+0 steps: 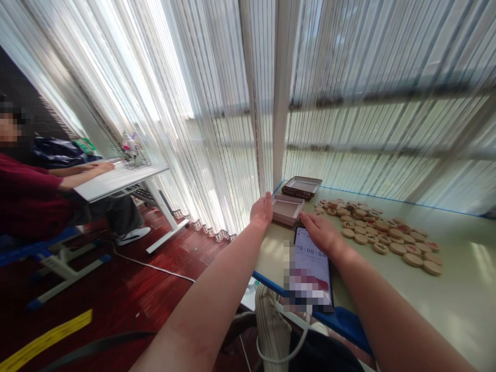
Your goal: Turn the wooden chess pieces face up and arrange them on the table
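Note:
A shallow open cardboard box (287, 205) stands on the pale tabletop, its inside facing up. My left hand (262, 211) grips the box's left side, with the thumb up at the rim. At the right near corner, the fingers of my right hand (320, 232) press against the same box; part of that grip is hidden. Just behind it lies a second shallow box part (303, 186), dark brown outside. Below my right hand rests a phone (312, 263) showing a timer, with a white cable plugged in. Many round wooden Chinese chess pieces (383, 237) are spread to the right.
The table's blue edge (267, 280) runs close to my lap. Sheer curtains (217, 103) hang behind the table. On the left, a person (34, 196) sits at a white desk (116, 181) with a wire basket (134, 156) on it. A cable (155, 266) crosses the red floor.

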A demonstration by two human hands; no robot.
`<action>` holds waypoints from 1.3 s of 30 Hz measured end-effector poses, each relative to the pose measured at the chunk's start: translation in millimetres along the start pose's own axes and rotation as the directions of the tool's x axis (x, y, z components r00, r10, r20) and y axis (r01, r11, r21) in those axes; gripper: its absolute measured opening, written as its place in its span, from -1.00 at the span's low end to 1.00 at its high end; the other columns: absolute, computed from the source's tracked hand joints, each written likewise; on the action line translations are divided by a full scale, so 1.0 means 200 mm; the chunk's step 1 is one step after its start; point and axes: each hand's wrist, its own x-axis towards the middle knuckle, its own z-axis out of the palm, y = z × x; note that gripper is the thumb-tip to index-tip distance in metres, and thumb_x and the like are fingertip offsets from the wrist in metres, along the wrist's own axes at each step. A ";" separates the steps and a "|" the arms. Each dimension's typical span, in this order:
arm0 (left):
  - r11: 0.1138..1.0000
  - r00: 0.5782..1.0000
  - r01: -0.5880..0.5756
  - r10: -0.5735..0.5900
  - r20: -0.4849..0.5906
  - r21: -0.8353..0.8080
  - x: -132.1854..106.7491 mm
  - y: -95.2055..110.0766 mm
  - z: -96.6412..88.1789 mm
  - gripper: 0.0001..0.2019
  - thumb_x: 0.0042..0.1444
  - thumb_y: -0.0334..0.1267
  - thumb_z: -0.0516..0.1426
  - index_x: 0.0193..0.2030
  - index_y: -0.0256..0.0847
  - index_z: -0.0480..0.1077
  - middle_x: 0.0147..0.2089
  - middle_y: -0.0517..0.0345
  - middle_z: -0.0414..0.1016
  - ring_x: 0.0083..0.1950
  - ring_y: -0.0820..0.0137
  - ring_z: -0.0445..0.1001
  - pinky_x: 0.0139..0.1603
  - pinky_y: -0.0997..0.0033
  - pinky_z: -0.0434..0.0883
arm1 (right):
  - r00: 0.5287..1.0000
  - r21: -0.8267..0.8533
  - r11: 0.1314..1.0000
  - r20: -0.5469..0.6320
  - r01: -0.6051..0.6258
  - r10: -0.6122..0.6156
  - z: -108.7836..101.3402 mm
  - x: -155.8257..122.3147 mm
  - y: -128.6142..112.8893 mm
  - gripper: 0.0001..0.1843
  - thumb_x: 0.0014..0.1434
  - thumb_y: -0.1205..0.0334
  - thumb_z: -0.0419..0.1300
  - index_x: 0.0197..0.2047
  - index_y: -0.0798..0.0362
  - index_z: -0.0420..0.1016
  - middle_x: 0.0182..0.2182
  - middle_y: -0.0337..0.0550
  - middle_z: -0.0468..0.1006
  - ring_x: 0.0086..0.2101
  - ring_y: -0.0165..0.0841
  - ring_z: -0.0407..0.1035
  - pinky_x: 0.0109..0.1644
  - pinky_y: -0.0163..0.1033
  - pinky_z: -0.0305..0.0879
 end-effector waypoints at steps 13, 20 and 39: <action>0.998 1.000 0.008 -0.009 -0.003 -0.060 -0.02 0.04 -0.02 -0.40 0.16 0.17 -0.28 -0.43 -0.22 0.36 -0.41 -0.04 0.43 -0.37 0.29 0.40 -0.37 0.32 0.31 | 0.998 0.086 0.996 -0.059 0.016 -0.011 0.01 -0.01 0.02 -0.52 0.23 -0.02 -0.16 -0.16 0.00 0.51 -0.17 -0.10 0.55 -0.11 -0.20 0.38 -0.08 -0.19 0.25; 0.983 0.994 -0.101 0.092 -0.062 -0.157 -0.05 0.05 -0.03 -0.49 0.19 0.11 -0.22 -0.29 -0.20 0.39 -0.30 0.00 0.45 -0.28 0.31 0.39 -0.31 0.33 0.33 | 0.989 0.227 0.972 -0.124 -0.054 0.084 0.00 -0.01 0.02 -0.53 0.18 -0.05 -0.09 -0.14 0.04 0.51 -0.14 -0.08 0.54 -0.08 -0.19 0.36 -0.01 -0.15 0.22; 0.955 0.980 -0.199 0.188 -0.072 -0.222 -0.06 0.10 -0.01 -0.88 0.02 -0.25 0.10 -0.29 -0.20 0.34 -0.48 0.17 0.43 -0.48 0.44 0.39 -0.48 0.46 0.33 | 0.914 0.667 0.744 -0.275 -0.042 0.298 -0.03 0.01 0.08 -0.54 -0.04 0.12 0.13 -0.07 0.18 0.39 -0.33 -0.09 0.53 -0.35 -0.32 0.39 -0.28 -0.25 0.29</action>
